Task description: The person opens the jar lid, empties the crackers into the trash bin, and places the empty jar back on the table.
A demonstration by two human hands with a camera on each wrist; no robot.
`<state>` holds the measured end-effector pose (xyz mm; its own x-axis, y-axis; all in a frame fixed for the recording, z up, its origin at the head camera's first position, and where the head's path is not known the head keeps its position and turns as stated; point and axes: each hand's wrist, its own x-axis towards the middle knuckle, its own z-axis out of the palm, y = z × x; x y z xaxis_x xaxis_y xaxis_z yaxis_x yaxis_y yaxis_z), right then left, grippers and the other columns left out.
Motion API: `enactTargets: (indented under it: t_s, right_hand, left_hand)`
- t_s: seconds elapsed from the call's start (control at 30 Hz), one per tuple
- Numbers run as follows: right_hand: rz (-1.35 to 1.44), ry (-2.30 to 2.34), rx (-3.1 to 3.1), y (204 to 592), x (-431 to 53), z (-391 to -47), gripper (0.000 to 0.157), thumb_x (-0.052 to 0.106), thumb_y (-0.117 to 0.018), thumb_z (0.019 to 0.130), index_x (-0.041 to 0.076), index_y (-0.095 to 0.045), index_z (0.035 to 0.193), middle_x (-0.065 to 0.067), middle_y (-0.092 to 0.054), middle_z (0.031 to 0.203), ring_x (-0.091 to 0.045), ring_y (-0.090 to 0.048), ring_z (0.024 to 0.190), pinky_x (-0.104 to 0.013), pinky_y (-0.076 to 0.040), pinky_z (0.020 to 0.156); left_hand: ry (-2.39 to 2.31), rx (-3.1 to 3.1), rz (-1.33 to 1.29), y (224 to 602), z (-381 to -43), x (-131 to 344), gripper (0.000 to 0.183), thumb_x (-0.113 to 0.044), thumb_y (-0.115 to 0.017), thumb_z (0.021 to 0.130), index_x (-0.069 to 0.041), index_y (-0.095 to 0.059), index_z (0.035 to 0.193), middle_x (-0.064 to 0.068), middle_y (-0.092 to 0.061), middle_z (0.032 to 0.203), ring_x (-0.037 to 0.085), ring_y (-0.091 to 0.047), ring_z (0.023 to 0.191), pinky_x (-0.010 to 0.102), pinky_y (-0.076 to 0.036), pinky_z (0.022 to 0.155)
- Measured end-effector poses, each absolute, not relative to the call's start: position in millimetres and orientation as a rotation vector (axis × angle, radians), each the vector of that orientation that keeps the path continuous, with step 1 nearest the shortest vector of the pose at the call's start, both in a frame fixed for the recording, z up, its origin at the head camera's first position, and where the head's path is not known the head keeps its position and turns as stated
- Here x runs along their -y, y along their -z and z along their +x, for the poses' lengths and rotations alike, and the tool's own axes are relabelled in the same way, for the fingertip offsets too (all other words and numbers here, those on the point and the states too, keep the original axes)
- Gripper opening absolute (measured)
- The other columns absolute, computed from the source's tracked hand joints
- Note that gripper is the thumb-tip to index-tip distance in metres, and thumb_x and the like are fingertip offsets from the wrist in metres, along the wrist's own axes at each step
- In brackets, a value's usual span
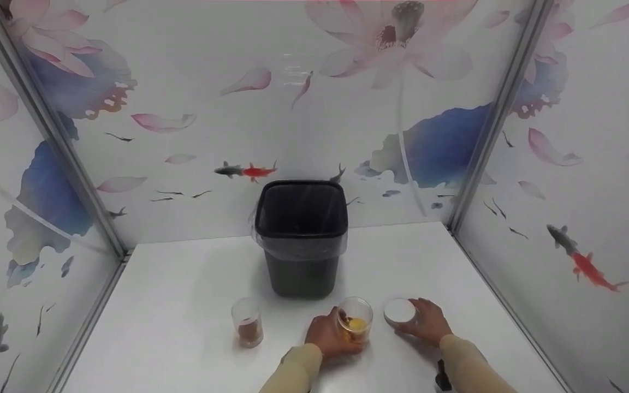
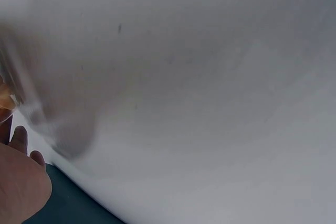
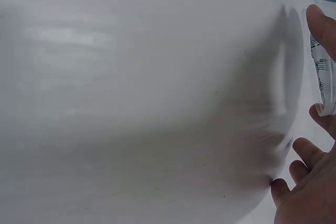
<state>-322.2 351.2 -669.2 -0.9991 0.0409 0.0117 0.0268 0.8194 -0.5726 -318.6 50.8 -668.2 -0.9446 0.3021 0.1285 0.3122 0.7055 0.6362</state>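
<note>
"Where's the clear jar (image 1: pixel 362 314)?"

"Near the front of the bench (image 1: pixel 183 311), in the left hand (image 1: pixel 326 334), whose fingers wrap its side. Something yellow (image 1: pixel 356 325) shows inside. I can't tell whether its base touches the bench."

"And the right hand (image 1: pixel 429 323)?"

"Grasping a round white lid (image 1: pixel 400 310) by its edge, just right of the jar and apart from it. In the right wrist view, that piece looks clear at the side, with dark print."

"Anything else close by?"

"A second jar (image 1: pixel 247 312) stands upright left of the left hand, with brown stuff (image 1: pixel 248 331) in the bottom."

"Farther back?"

"A black bin (image 1: pixel 303 278), a clear bag (image 1: pixel 306 250) folded over its rim. Behind it, a white wall (image 1: pixel 303 136) printed with flowers and fish."
</note>
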Motion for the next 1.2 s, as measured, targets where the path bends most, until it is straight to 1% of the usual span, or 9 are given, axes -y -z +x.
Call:
enactTargets:
  t_s: [0.13,0.23,0.33,0.7,0.87,0.93,1.03,1.13,1.2]
  right_hand:
    - [-0.037,-0.857,2.996,669,-352,-319,0.089,0.055,-0.086,0.067,0.006,-0.057,0.135,-0.028,-0.041,0.146,-0.05,-0.029,0.138,-0.065,-0.022,0.111]
    - [-0.056,-0.83,3.029,668,-352,-317,0.088,0.054,-0.085,0.069,0.006,-0.055,0.137,-0.027,-0.036,0.15,-0.05,-0.027,0.139,-0.066,-0.022,0.111]
    - [-0.087,-0.821,3.06,668,-352,-316,0.089,0.054,-0.083,0.071,0.007,-0.052,0.14,-0.026,-0.031,0.153,-0.049,-0.024,0.141,-0.065,-0.02,0.112]
    - [-0.064,-0.783,3.063,675,-356,-317,0.095,0.058,-0.082,0.071,0.003,-0.05,0.142,-0.027,-0.032,0.153,-0.049,-0.026,0.14,-0.064,-0.022,0.112]
    - [-0.036,-0.75,3.086,677,-359,-319,0.1,0.06,-0.081,0.07,0.001,-0.048,0.143,-0.027,-0.033,0.152,-0.049,-0.026,0.14,-0.063,-0.022,0.112]
    - [0.006,-0.735,3.104,677,-362,-320,0.101,0.057,-0.083,0.07,0.0,-0.046,0.144,-0.027,-0.034,0.152,-0.048,-0.026,0.14,-0.062,-0.022,0.113]
    - [0.082,-0.742,3.114,671,-368,-322,0.099,0.047,-0.085,0.07,-0.003,-0.043,0.145,-0.029,-0.035,0.151,-0.049,-0.026,0.14,-0.062,-0.022,0.113]
    - [0.103,-0.834,3.093,654,-370,-324,0.093,0.036,-0.084,0.074,-0.005,-0.041,0.146,-0.031,-0.034,0.15,-0.052,-0.024,0.139,-0.063,-0.02,0.113]
    - [0.086,-0.91,3.063,638,-368,-329,0.088,0.034,-0.08,0.08,-0.004,-0.038,0.147,-0.032,-0.031,0.151,-0.052,-0.023,0.14,-0.063,-0.019,0.113]
  left_hand:
    - [1.09,2.878,-0.541,668,-318,-53,0.088,-0.062,-0.09,0.053,-0.015,-0.057,0.121,-0.006,-0.065,0.097,0.018,-0.064,0.092,0.037,-0.053,0.087]
    - [1.092,2.89,-0.546,668,-320,-54,0.082,-0.061,-0.089,0.054,-0.019,-0.057,0.117,-0.012,-0.063,0.095,0.014,-0.063,0.09,0.035,-0.053,0.086]
    - [1.097,2.894,-0.548,668,-321,-55,0.078,-0.06,-0.089,0.054,-0.021,-0.056,0.114,-0.014,-0.062,0.093,0.011,-0.062,0.089,0.034,-0.053,0.085]
    - [1.106,2.879,-0.549,668,-319,-55,0.078,-0.059,-0.089,0.053,-0.019,-0.057,0.113,-0.011,-0.064,0.092,0.011,-0.063,0.087,0.033,-0.054,0.082]
    - [1.101,2.885,-0.534,670,-319,-56,0.078,-0.059,-0.09,0.052,-0.021,-0.057,0.111,-0.011,-0.063,0.091,0.012,-0.063,0.086,0.034,-0.053,0.082]
    - [1.1,2.889,-0.534,669,-319,-55,0.079,-0.059,-0.09,0.052,-0.021,-0.057,0.112,-0.011,-0.063,0.092,0.012,-0.063,0.087,0.034,-0.053,0.083]
    - [1.094,2.885,-0.544,669,-319,-54,0.081,-0.06,-0.089,0.053,-0.019,-0.057,0.115,-0.011,-0.064,0.094,0.013,-0.063,0.088,0.033,-0.054,0.083]
    - [1.083,2.874,-0.551,670,-319,-53,0.084,-0.061,-0.089,0.053,-0.016,-0.057,0.117,-0.009,-0.066,0.095,0.014,-0.064,0.089,0.033,-0.054,0.083]
    - [1.075,2.876,-0.549,670,-319,-52,0.085,-0.062,-0.088,0.054,-0.016,-0.057,0.119,-0.007,-0.066,0.097,0.014,-0.064,0.09,0.033,-0.054,0.084]
